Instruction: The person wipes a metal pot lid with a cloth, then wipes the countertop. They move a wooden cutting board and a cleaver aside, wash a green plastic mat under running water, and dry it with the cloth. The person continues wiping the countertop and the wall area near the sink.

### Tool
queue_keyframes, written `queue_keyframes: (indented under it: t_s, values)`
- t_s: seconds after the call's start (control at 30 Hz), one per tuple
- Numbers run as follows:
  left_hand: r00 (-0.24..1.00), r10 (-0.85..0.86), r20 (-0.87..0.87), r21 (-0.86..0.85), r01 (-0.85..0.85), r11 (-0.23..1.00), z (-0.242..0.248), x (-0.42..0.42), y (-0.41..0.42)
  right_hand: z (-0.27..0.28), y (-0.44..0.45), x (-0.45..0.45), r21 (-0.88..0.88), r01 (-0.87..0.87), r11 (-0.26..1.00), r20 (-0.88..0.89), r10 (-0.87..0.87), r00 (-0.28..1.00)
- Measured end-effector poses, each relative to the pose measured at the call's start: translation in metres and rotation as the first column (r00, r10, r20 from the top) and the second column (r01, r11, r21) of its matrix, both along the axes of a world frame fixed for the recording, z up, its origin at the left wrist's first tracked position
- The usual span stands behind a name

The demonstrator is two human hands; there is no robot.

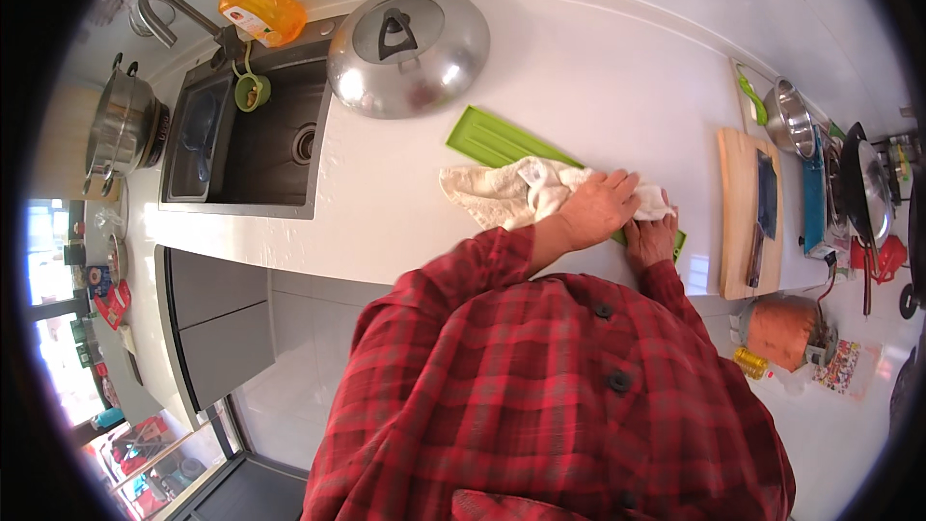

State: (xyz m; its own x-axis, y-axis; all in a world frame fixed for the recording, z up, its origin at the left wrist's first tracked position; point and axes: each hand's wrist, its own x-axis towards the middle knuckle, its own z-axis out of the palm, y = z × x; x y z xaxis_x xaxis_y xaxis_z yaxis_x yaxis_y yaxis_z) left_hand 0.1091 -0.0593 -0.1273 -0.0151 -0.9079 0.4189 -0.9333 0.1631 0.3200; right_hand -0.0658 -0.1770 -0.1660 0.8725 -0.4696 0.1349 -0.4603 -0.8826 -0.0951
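Note:
A long green plastic tray (499, 137) with raised ridges lies slantwise on the white counter. A crumpled cream cloth (492, 192) covers part of it and hangs over its near edge. My left hand (597, 208) presses on the cloth, its fingers bent over it towards the right. Beside it, my right hand (651, 239) rests on the tray near its right end, with the cloth against its fingertips; its grip there is partly hidden. A large domed metal lid (412, 79) with a black handle sits behind the tray, to the left.
Left are a dark sink (268, 152) with a green cup (252, 92), an orange soap bottle (264, 7), a faucet (173, 11) and a steel pot (119, 126). Right are a wooden cutting board (734, 217) bearing a knife (767, 195), a steel bowl (788, 116) and a wok (857, 188).

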Motion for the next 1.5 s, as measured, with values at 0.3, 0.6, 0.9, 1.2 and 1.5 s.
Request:
queue_keyframes:
  t_s: [0.3, 0.6, 0.9, 1.2, 1.5]
  values:
    - [0.994, 0.104, 0.035, 0.141, -0.108, 0.984, -0.026, 0.007, 0.003, -0.005, -0.002, -0.003, -0.035, 0.025, 0.999, -0.033, -0.026, 0.999]
    - [0.843, 0.515, 0.155, 0.217, -0.538, 0.815, -0.012, 0.105, 0.066, 0.005, 0.002, -0.003, -0.026, 0.031, 0.999, 0.002, -0.031, 1.0]
    - [0.789, 0.614, 0.02, 0.303, -0.59, 0.749, -0.005, 0.131, 0.091, 0.007, -0.002, -0.005, -0.002, -0.001, 1.0, 0.021, 0.001, 1.0]
    - [0.675, 0.717, 0.173, 0.261, -0.734, 0.627, -0.017, 0.099, 0.143, 0.011, -0.024, -0.015, 0.006, -0.142, 0.99, 0.058, 0.141, 0.988]
    - [0.49, 0.851, -0.189, -0.016, -0.868, 0.496, 0.025, 0.11, 0.179, 0.012, -0.022, -0.02, -0.001, -0.14, 0.99, 0.034, 0.14, 0.99]
